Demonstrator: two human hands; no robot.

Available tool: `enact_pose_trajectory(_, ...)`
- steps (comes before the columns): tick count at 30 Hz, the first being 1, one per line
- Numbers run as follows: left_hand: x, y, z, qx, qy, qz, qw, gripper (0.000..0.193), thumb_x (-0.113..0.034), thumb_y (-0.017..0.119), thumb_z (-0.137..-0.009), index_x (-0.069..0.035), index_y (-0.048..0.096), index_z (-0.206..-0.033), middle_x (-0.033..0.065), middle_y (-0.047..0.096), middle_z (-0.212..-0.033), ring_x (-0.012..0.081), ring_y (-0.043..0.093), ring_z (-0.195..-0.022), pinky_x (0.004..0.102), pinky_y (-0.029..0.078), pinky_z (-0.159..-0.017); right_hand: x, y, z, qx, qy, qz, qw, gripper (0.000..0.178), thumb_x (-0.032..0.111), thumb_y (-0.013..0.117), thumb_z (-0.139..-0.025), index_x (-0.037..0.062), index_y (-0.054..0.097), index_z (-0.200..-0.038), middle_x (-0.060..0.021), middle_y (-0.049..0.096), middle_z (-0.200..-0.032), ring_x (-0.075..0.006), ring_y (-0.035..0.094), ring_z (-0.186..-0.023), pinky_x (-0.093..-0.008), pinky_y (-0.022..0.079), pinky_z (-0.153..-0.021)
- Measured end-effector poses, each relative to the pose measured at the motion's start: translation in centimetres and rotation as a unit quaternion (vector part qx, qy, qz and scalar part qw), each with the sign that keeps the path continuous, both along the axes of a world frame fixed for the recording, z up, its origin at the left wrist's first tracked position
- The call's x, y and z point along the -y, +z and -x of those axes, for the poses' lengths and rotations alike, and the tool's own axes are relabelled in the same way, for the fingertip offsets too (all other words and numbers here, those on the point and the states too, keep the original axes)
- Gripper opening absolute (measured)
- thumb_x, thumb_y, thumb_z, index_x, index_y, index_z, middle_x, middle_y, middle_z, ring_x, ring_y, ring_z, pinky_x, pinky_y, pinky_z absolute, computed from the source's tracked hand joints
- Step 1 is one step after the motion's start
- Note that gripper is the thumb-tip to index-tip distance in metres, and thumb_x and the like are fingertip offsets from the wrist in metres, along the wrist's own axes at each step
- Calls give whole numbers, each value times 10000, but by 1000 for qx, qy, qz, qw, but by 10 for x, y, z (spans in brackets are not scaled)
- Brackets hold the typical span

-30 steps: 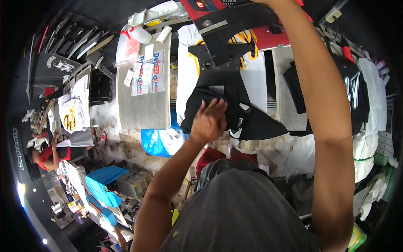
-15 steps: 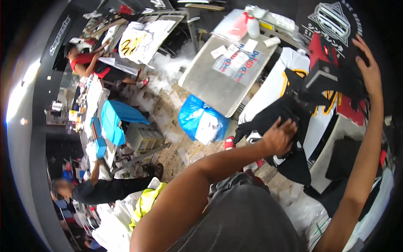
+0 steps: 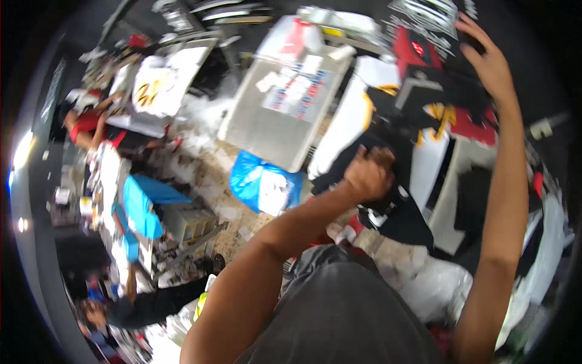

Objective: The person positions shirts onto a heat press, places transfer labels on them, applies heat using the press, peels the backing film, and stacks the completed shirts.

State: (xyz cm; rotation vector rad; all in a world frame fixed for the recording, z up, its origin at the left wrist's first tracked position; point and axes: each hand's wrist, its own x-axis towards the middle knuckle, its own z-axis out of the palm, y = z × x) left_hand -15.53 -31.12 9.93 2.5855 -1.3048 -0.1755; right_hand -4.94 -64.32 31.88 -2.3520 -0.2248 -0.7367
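A black shirt [image 3: 403, 155] lies over the near end of a pale board, with part of it hanging over the board's edge. My left hand [image 3: 371, 174] is on this shirt, its fingers curled in and apparently gripping the cloth, though motion blurs them. My right hand [image 3: 490, 64] is raised at the far right beside a red and black machine [image 3: 418, 51] with a red lit display. Its fingers are stretched and apart, and nothing shows in them. Yellow straps or bands [image 3: 445, 121] lie around the machine's lower part.
Left of the board stands a grey table [image 3: 257, 115] with papers and a bottle. A blue plastic bag [image 3: 245, 179] rests on the littered floor. One person in red [image 3: 91, 124] works at the far left, another in dark clothes [image 3: 151, 303] nearer. Clear plastic [image 3: 430, 288] lies near my right arm.
The whole view has shifted, so the scene sits further left. My left hand's fingers, spread on the black shirt before, are now more curled. My right hand stays raised and open.
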Motion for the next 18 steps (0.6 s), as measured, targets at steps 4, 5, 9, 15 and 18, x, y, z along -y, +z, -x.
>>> enact_pose_trajectory(4, 2, -5, 0, -36, -38, -10, 999, 648, -375, 580, -967, -32, 449, -1501, 157, 437, -1566, 317, 362, -1489, 577, 292, -1201, -13, 6, 19, -37, -57, -53, 996, 440, 16, 625, -819, 35, 694, -1253, -157, 563, -1480, -245, 560, -1325, -319, 459, -1041)
enact_pose_trajectory(5, 3, -9, -1, -9, -42, -5, 999, 680, -425, 595, -932, -52, 493, -1490, 151, 487, -1541, 322, 415, -1466, 578, 228, -1223, -15, 9, 21, -67, -68, -76, 993, 442, 26, 626, -821, 42, 694, -1258, -158, 571, -1470, -248, 569, -1317, -328, 467, -1032)
enact_pose_trajectory(9, 7, -11, -5, 36, 18, 66, 997, 571, -363, 523, -975, -43, 521, -1448, 163, 496, -1529, 341, 452, -1430, 632, 283, -1175, -19, 10, 23, 2, -40, -10, 999, 439, 59, 629, -828, 62, 696, -1262, -167, 591, -1442, -267, 601, -1283, -332, 481, -1021)
enact_pose_trajectory(15, 2, -4, 2, 22, -46, -14, 999, 554, -311, 536, -967, -73, 529, -1467, 153, 505, -1531, 303, 458, -1436, 631, 301, -1169, -16, 6, 19, -1, -52, -33, 998, 441, 85, 648, -812, 61, 699, -1249, -186, 607, -1420, -293, 599, -1290, -337, 467, -1062)
enact_pose_trajectory(18, 13, 0, -4, 38, 18, 27, 999, 535, -336, 523, -988, -73, 532, -1453, 149, 503, -1532, 303, 442, -1449, 636, 281, -1177, -18, 8, 21, 0, -59, -3, 998, 447, 91, 650, -809, 67, 699, -1252, -186, 598, -1432, -297, 596, -1297, -344, 471, -1056)
